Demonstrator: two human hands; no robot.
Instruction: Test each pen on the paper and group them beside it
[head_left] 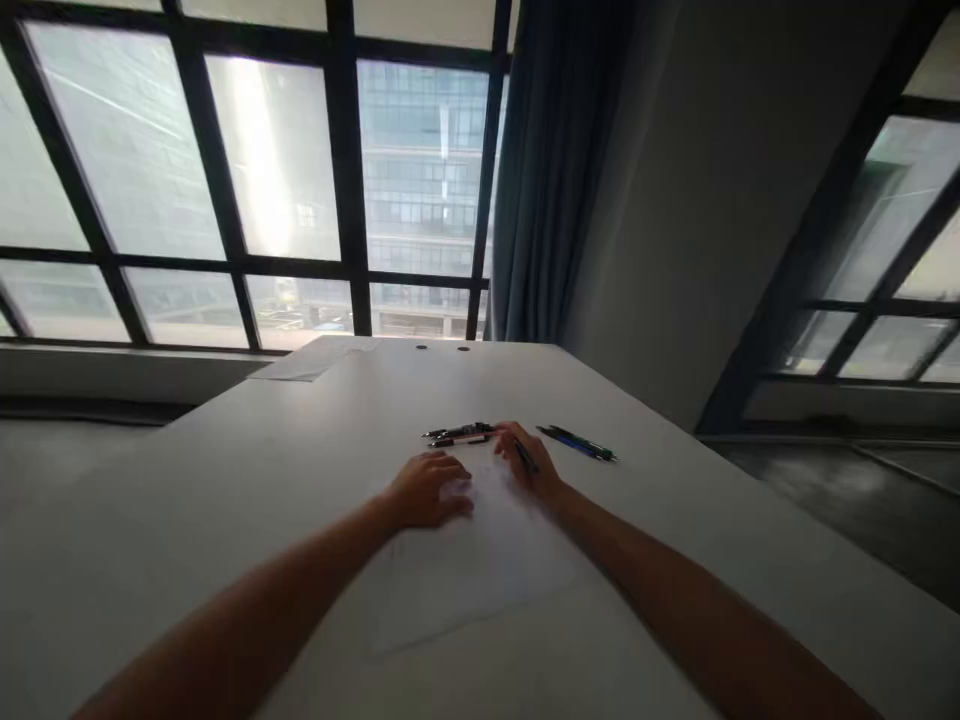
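Observation:
A white sheet of paper [480,570] lies on the white table in front of me. My left hand [430,490] rests on its upper left part, palm down, with the fingers stretched out. At the sheet's upper right, my right hand [529,462] has its fingers closed round a dark pen [526,458]. Just beyond the paper, several pens [461,434] lie in a loose group, close to the right hand's fingertips. To the right of that hand lie more pens [577,443], dark, blue and green, side by side.
The long white table [360,400] runs away toward large windows. Another white sheet [304,362] lies at its far left edge. Two dark round spots [463,348] mark the far end. A dark curtain [544,180] and a grey wall stand behind on the right.

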